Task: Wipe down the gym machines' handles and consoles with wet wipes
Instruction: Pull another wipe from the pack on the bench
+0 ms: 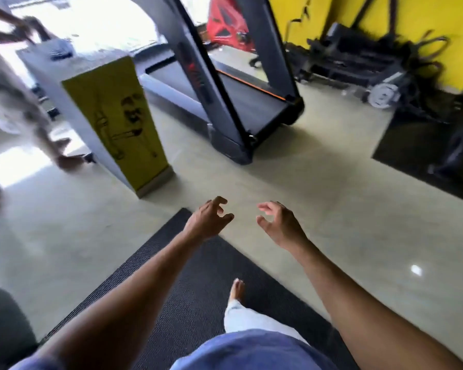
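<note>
You're between machines here, both arms stretched out ahead of you and nothing in either hand. Your left hand (pixel 209 218) hangs with its fingers loosely curled around empty air, and your right hand (pixel 280 222) mirrors it just beside, thumb and fingers relaxed, no wipe pinched anywhere. So the wiping itself isn't under way at this moment; by my reading you're in the walk-up, crossing toward the next machine.

That machine looks to be the treadmill (pixel 233 102), up at twelve o'clock from your hands and well apart from them. You can see its dark belt and the two slanted uprights, but the handles and console sit out of frame at the top, so their condition can't be told. More gym gear (pixel 358 65) is stacked against the yellow wall at two o'clock.

No pack of wet wipes shows clearly. There's a blurred pale object on top of the yellow-fronted stand (pixel 112 113) at ten o'clock, but it's too smeared to name. Another person (pixel 16 97) stands past that stand at the far left, also blurred.

Your bare foot (pixel 237 288) is on the black mat (pixel 171 263), stepping toward the pale floor (pixel 318 204).

Next call, as I judge it: you need a wipe in hand first, then a raised reach to the treadmill's rails and console.
</note>
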Action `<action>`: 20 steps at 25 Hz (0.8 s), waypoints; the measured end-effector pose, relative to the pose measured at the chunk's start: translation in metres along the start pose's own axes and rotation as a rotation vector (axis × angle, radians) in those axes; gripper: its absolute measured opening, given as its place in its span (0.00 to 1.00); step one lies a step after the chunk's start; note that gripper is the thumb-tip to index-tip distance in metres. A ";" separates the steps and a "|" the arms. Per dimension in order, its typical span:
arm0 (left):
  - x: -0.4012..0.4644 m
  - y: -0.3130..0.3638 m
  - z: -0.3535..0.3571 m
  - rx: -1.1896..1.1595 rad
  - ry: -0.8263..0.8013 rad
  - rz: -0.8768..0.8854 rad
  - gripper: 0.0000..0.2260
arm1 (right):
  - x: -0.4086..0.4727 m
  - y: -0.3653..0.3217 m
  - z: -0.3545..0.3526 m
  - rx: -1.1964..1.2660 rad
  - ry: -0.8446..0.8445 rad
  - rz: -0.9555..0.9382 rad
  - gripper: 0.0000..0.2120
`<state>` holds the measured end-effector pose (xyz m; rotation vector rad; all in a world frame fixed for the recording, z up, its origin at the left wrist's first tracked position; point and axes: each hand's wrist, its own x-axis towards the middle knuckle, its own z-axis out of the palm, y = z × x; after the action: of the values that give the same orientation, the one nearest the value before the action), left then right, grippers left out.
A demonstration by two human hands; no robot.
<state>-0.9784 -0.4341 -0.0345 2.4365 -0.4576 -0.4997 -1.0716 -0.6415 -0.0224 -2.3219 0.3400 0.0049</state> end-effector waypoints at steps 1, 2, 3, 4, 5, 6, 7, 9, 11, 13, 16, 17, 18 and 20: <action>0.011 -0.019 -0.020 -0.016 0.040 -0.032 0.22 | 0.028 -0.020 0.014 -0.012 -0.040 -0.041 0.16; 0.024 -0.037 -0.040 -0.041 0.076 -0.062 0.22 | 0.057 -0.039 0.027 -0.022 -0.075 -0.082 0.17; 0.037 -0.056 -0.059 -0.066 0.113 -0.084 0.21 | 0.086 -0.058 0.040 -0.032 -0.108 -0.126 0.17; 0.050 -0.074 -0.077 -0.081 0.145 -0.109 0.21 | 0.114 -0.077 0.054 -0.043 -0.134 -0.173 0.17; 0.062 -0.094 -0.096 -0.092 0.177 -0.137 0.21 | 0.143 -0.098 0.068 -0.054 -0.159 -0.213 0.17; 0.072 -0.110 -0.117 -0.102 0.196 -0.171 0.21 | 0.172 -0.119 0.080 -0.067 -0.185 -0.238 0.17; 0.081 -0.122 -0.137 -0.105 0.209 -0.189 0.21 | 0.196 -0.136 0.089 -0.072 -0.207 -0.249 0.18; 0.104 -0.147 -0.175 -0.084 0.244 -0.191 0.20 | 0.241 -0.171 0.108 -0.078 -0.243 -0.304 0.18; 0.130 -0.176 -0.216 -0.092 0.306 -0.207 0.20 | 0.290 -0.212 0.127 -0.082 -0.257 -0.369 0.18; 0.155 -0.196 -0.246 -0.140 0.364 -0.237 0.19 | 0.329 -0.241 0.142 -0.075 -0.279 -0.415 0.17; 0.196 -0.219 -0.274 -0.169 0.398 -0.258 0.19 | 0.380 -0.270 0.159 -0.082 -0.290 -0.454 0.17; 0.213 -0.228 -0.288 -0.192 0.417 -0.271 0.19 | 0.401 -0.281 0.165 -0.081 -0.304 -0.465 0.17; 0.230 -0.237 -0.300 -0.211 0.438 -0.284 0.19 | 0.421 -0.290 0.171 -0.083 -0.325 -0.480 0.17; 0.270 -0.257 -0.329 -0.223 0.466 -0.296 0.19 | 0.468 -0.309 0.185 -0.103 -0.332 -0.520 0.16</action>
<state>-0.5428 -0.1945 -0.0133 2.3098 0.1491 -0.0807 -0.5262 -0.4187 0.0163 -2.3938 -0.4402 0.1518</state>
